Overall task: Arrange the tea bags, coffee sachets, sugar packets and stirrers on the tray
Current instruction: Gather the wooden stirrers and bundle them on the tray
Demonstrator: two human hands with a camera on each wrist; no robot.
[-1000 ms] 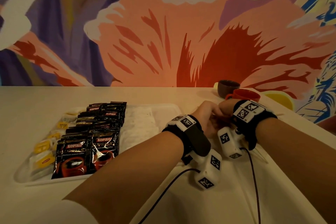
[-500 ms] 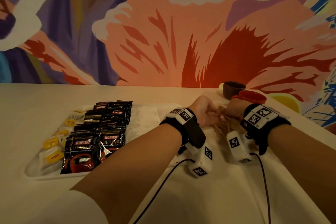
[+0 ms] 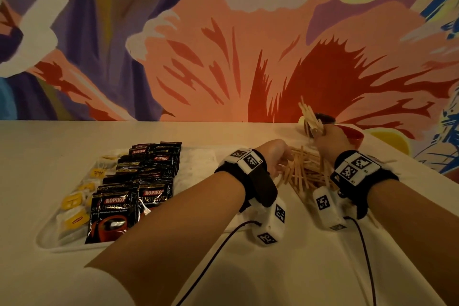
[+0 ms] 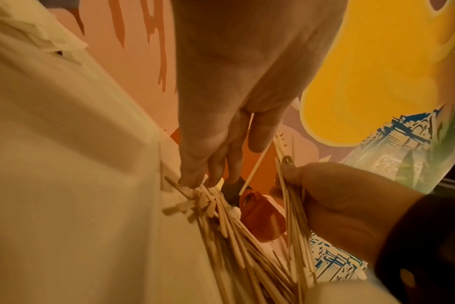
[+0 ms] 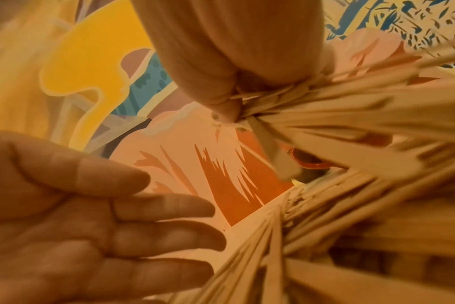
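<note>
Loose wooden stirrers (image 3: pixel 305 171) lie in a pile on the table, right of the white tray (image 3: pixel 74 247). My right hand (image 3: pixel 327 139) grips a bundle of stirrers (image 3: pixel 310 117) and holds it raised above the pile's far side; the bundle (image 4: pixel 291 205) also shows in the left wrist view. My left hand (image 3: pixel 275 156) is at the pile's left edge, fingers (image 4: pixel 192 176) straight and touching the stirrer ends. Its palm (image 5: pixel 91 226) looks bare in the right wrist view. The tray holds tea bags (image 3: pixel 74 206), black coffee sachets (image 3: pixel 139 181) and white sugar packets (image 3: pixel 196 169).
A brown cup (image 3: pixel 323 118) and a red cup (image 3: pixel 352 135) stand just behind the stirrer pile, close to my right hand. A painted wall runs along the table's far edge. Cables trail from both wrists toward me.
My right hand has risen from the pile with a bundle of stirrers in its grip. My left hand has let go and stays low at the pile's left edge.
</note>
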